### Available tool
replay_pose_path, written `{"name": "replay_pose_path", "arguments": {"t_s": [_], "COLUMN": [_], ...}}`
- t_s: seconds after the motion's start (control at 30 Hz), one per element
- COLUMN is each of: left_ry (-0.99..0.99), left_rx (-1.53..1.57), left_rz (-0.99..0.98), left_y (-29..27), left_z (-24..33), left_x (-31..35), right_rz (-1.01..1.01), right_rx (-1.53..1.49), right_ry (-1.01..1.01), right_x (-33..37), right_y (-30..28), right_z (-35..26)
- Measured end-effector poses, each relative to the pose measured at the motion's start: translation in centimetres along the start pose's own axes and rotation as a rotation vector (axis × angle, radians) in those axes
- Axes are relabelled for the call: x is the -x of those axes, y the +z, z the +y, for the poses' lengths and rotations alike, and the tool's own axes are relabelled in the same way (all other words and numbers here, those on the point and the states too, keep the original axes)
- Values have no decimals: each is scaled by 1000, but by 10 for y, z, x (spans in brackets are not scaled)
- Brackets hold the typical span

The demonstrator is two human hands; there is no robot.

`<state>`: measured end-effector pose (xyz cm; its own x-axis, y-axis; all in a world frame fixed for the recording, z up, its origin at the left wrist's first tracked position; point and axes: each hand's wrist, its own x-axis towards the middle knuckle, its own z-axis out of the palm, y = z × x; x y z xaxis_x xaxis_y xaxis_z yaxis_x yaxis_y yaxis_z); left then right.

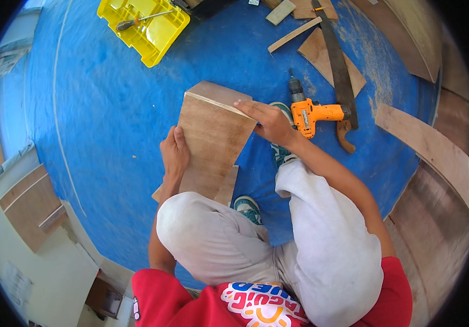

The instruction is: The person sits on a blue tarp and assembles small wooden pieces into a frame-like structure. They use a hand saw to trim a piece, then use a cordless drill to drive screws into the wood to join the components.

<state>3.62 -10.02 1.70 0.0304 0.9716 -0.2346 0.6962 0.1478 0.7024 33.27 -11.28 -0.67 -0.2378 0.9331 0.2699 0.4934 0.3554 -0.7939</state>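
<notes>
Between my knees and the far floor stands a plywood assembly (212,125), two panels meeting at an upper edge, its broad brown face toward me. My left hand (175,151) grips the left side of the broad panel, thumb on the face and the other fingers behind it. My right hand (271,122) holds the upper right corner, one finger stretched along the joined edge and the others curled beside the panel. Under the assembly's lower end, another piece of wood (228,188) shows partly; the rest of it is hidden.
An orange cordless drill (312,114) lies right of my right hand, against a handsaw (339,65). Far left is a yellow plastic case (161,41) with a screwdriver (136,22). Wood offcuts (321,54) lie beyond; a curved plywood strip (419,141) is at right. Blue sheeting (109,136) covers the floor.
</notes>
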Motion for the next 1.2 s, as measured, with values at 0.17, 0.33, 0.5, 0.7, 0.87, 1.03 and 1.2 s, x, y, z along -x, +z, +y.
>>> {"name": "replay_pose_path", "arguments": {"t_s": [0.17, 0.33, 0.5, 0.7, 0.87, 1.03, 1.2], "left_ry": [19, -9, -33, -34, -56, -43, -51], "left_rx": [-15, 16, 26, -32, -10, -18, 3], "left_rz": [58, 48, 45, 25, 37, 26, 24], "left_y": [2, 3, -1, -3, -1, -3, -3], "left_z": [-2, -4, -2, 2, 5, 7, 9], "left_x": [7, 4, 2, 0, -3, -2, -4], "right_rz": [22, 3, 0, 9, 28, 19, 11], "right_rx": [21, -14, -22, -26, -4, -40, -50], "right_ry": [-3, 16, 23, 23, 6, 4, 39], "right_x": [-3, -5, -5, -6, -8, -9, -9], "right_y": [-1, -3, -4, -5, -6, -6, -6], "right_z": [3, 2, 2, 3, 5, 4, 4]}}
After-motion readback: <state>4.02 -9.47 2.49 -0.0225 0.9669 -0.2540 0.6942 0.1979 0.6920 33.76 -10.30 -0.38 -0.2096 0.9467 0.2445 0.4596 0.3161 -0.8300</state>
